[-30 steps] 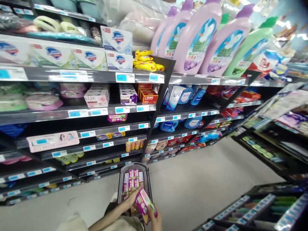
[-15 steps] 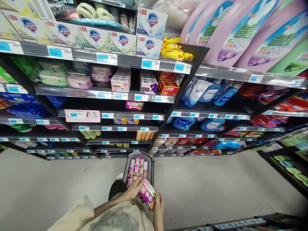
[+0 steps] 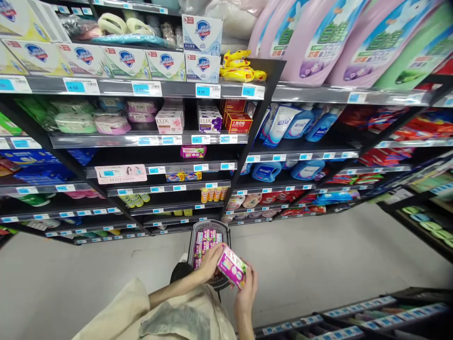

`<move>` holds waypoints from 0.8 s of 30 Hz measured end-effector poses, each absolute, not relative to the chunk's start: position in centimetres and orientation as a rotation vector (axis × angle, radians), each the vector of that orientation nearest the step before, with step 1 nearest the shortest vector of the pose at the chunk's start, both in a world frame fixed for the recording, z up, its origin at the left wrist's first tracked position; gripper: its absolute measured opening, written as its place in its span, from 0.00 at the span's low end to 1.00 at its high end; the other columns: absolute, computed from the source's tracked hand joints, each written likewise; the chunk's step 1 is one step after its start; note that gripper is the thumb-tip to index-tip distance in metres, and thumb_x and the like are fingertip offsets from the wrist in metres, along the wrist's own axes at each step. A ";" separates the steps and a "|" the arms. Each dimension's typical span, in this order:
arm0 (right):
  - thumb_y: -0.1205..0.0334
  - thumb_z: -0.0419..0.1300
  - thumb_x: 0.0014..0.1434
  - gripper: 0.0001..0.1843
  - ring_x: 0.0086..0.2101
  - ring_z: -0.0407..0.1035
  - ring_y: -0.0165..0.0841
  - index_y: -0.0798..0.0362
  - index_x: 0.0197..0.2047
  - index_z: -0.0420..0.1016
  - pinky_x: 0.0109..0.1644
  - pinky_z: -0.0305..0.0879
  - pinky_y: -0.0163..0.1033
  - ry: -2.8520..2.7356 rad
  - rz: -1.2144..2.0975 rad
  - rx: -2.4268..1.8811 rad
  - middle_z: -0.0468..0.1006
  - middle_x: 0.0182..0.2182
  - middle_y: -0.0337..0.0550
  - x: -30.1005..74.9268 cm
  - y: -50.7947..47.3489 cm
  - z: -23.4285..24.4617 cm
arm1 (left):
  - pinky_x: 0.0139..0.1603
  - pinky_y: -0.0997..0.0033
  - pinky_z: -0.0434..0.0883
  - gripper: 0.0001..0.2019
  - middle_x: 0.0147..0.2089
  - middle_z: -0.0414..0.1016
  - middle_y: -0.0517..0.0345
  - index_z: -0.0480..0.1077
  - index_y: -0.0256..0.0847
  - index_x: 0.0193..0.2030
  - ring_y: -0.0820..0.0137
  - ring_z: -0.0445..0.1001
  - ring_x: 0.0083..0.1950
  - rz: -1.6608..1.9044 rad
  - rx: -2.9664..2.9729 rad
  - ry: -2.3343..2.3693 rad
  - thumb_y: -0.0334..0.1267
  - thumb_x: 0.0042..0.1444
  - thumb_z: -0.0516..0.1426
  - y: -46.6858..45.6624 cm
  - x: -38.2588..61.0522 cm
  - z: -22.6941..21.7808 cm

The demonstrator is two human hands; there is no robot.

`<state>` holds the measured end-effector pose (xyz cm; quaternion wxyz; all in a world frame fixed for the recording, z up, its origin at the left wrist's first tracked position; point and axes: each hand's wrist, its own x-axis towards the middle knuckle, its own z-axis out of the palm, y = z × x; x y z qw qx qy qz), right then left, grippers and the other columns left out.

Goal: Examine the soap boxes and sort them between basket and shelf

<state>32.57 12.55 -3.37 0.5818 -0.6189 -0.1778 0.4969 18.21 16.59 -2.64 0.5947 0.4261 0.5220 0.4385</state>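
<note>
Both my hands hold a small pink and purple box (image 3: 231, 270) low in the middle of the view. My left hand (image 3: 211, 260) grips its upper left end, and my right hand (image 3: 248, 289) wraps round its lower right side. Just beyond my hands a grey shopping basket (image 3: 208, 226) stands on the floor, holding several more of the same pink boxes (image 3: 205, 239). One matching pink box (image 3: 193, 151) lies alone on a middle shelf straight ahead.
Black shop shelves (image 3: 148, 139) with blue price tags fill the left and centre, stocked with soap boxes (image 3: 170, 123) and wipes. Large pink and green detergent bottles (image 3: 318, 42) stand top right. The pale floor aisle (image 3: 318, 264) runs right; another shelf unit (image 3: 354, 318) lies at the bottom right.
The box has risen and tilted up in both hands, away from the basket. My view has swung left and down, then settled on the shelves straight ahead.
</note>
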 end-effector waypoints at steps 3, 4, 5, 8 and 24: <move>0.33 0.63 0.61 0.34 0.24 0.68 0.27 0.52 0.58 0.74 0.19 0.60 0.35 -0.498 1.064 -1.342 0.79 0.57 0.50 32.3 12.3 -1.4 | 0.43 0.64 0.73 0.39 0.40 0.81 0.51 0.78 0.36 0.53 0.61 0.77 0.40 1.148 0.819 1.206 0.75 0.61 0.54 16.1 19.1 -2.1; 0.35 0.62 0.63 0.32 0.24 0.67 0.27 0.52 0.57 0.75 0.21 0.60 0.35 -0.512 1.019 -1.321 0.79 0.56 0.50 32.1 12.1 -1.0 | 0.43 0.64 0.73 0.39 0.40 0.81 0.50 0.79 0.36 0.52 0.61 0.77 0.39 1.189 0.796 1.193 0.75 0.61 0.55 15.9 19.2 -1.9; 0.37 0.60 0.65 0.30 0.26 0.69 0.28 0.53 0.55 0.76 0.24 0.63 0.35 -0.519 0.964 -1.306 0.80 0.54 0.50 32.0 12.0 -0.6 | 0.43 0.64 0.73 0.39 0.41 0.82 0.49 0.79 0.35 0.51 0.61 0.77 0.40 1.230 0.790 1.175 0.74 0.61 0.56 15.6 19.3 -1.6; 0.40 0.58 0.66 0.25 0.39 0.77 0.37 0.54 0.48 0.79 0.41 0.73 0.41 -0.526 0.807 -1.266 0.82 0.45 0.49 31.4 11.7 0.0 | 0.46 0.64 0.72 0.36 0.43 0.83 0.48 0.80 0.35 0.47 0.61 0.77 0.41 1.314 0.811 1.137 0.72 0.60 0.59 14.9 19.1 -0.6; 0.46 0.62 0.67 0.18 0.45 0.77 0.41 0.53 0.47 0.78 0.52 0.72 0.46 -0.590 0.789 -1.227 0.82 0.45 0.48 30.9 11.2 0.1 | 0.45 0.67 0.72 0.33 0.45 0.85 0.47 0.83 0.35 0.47 0.61 0.79 0.42 1.354 0.781 1.156 0.68 0.62 0.60 14.1 18.3 -0.3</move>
